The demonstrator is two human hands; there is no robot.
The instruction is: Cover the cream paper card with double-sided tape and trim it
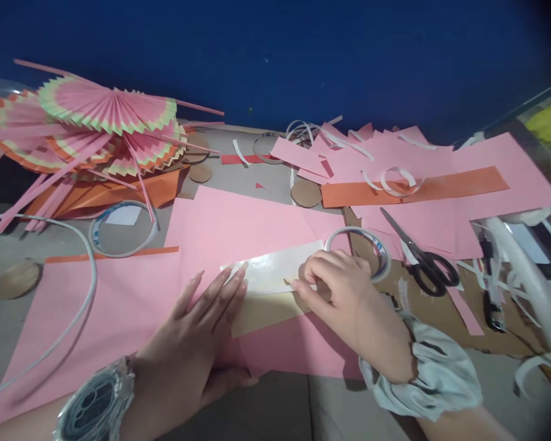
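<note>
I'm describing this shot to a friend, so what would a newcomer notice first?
Probably the pleated fans at the upper left, pink with green or orange edging and pink strips jutting out. Next come the two hands in front: the left hand has its fingertips at the left end of a white strip, the right hand at its right end. Black-handled scissors lie off to the right.

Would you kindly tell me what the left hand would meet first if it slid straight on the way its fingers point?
The left hand would likely meet the white strip first, right at its fingertips, then the pink sheet beyond; exact contact is hard to judge.
</note>
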